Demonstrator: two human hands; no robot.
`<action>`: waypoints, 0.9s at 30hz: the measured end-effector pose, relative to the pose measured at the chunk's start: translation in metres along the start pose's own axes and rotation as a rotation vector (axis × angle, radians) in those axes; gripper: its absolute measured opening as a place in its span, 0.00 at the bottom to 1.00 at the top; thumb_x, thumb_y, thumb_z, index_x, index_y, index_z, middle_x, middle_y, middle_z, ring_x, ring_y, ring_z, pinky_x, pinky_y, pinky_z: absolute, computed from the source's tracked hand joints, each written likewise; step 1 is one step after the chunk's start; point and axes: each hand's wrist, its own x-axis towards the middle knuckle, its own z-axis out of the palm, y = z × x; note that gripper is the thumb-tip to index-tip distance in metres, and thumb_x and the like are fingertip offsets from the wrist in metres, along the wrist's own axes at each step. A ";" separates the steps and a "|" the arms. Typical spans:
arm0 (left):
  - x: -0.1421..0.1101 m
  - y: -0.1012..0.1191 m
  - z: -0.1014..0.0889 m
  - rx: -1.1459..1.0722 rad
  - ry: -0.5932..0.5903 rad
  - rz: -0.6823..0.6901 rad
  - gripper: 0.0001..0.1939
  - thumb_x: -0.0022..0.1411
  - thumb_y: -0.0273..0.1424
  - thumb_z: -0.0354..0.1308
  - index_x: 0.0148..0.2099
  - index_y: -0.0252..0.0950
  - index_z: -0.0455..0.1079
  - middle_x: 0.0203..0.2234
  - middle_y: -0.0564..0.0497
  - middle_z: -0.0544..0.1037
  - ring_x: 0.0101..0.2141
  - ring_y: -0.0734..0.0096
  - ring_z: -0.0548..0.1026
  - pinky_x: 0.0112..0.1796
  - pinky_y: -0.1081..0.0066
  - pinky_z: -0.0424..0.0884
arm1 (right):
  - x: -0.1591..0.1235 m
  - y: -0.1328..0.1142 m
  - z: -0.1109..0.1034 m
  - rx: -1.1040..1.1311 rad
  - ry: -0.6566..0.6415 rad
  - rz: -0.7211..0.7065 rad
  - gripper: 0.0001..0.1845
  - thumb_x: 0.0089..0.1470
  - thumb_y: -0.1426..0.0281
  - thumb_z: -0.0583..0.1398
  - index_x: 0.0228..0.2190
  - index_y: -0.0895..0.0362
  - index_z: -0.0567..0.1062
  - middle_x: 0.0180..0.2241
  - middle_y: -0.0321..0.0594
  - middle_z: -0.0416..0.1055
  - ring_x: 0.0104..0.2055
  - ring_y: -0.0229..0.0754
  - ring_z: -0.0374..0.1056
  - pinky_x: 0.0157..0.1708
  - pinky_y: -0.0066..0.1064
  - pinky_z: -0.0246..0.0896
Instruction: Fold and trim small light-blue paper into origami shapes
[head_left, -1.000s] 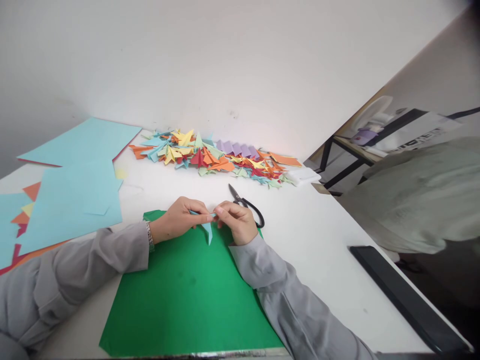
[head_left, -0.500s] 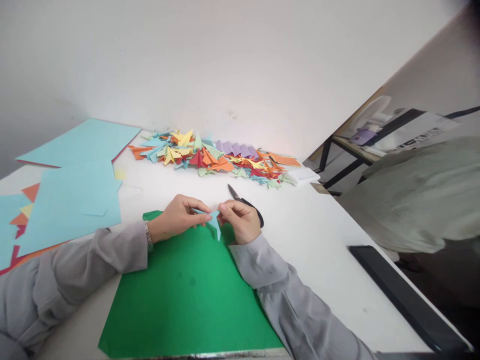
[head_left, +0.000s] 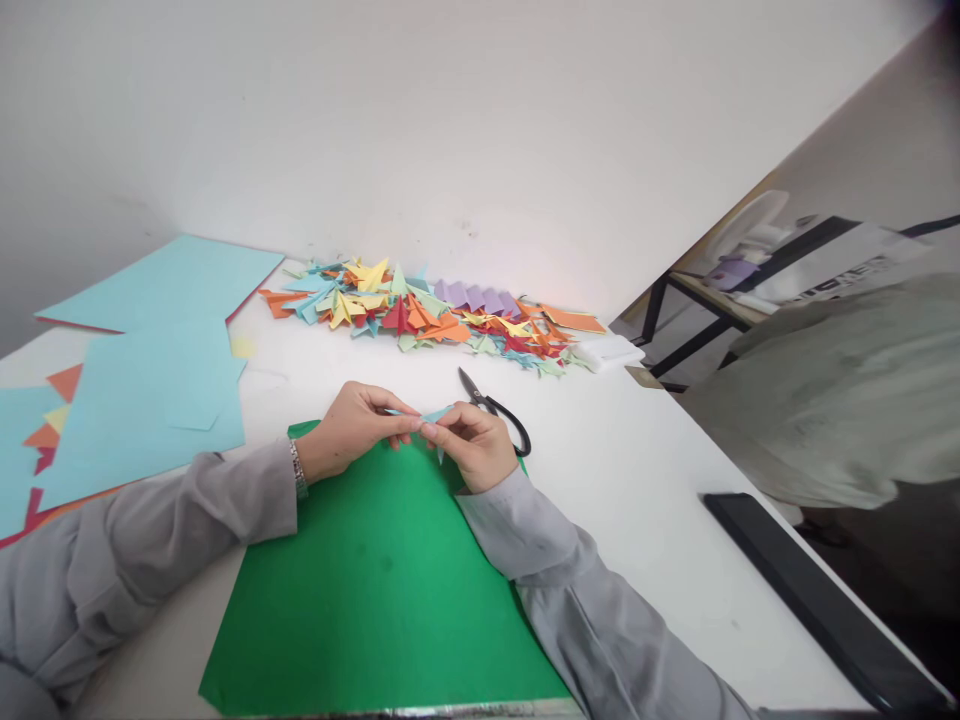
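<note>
A small folded piece of light blue paper [head_left: 436, 414] is pinched between both hands, above the far end of a green sheet [head_left: 375, 590]. My left hand [head_left: 358, 428] grips it from the left, thumb and fingers closed. From the right, my right hand [head_left: 475, 442] holds it, its thumb tip meeting the left fingertips. Most of the paper is hidden by the fingers, so its exact shape cannot be told. Black-handled scissors [head_left: 495, 405] lie just beyond my right hand, partly behind it.
Folded paper pieces [head_left: 420, 318] in many colours are heaped along the wall. Large light blue sheets [head_left: 157, 400] lie at left, with orange and yellow scraps [head_left: 54, 420]. A long black object [head_left: 817, 600] lies along the right edge. Beyond it is greyish-green fabric [head_left: 810, 390].
My hands have come together, fingertips now touching. The blue paper's hanging point has turned up and mostly disappeared behind the fingers. The view has shifted slightly.
</note>
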 end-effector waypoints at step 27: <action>0.003 -0.001 -0.003 -0.031 -0.025 -0.053 0.07 0.40 0.28 0.65 0.25 0.30 0.74 0.16 0.51 0.75 0.19 0.77 0.69 0.24 0.76 0.66 | 0.002 0.000 -0.007 -0.074 -0.037 -0.073 0.04 0.39 0.68 0.65 0.21 0.56 0.77 0.22 0.39 0.71 0.24 0.38 0.65 0.25 0.31 0.59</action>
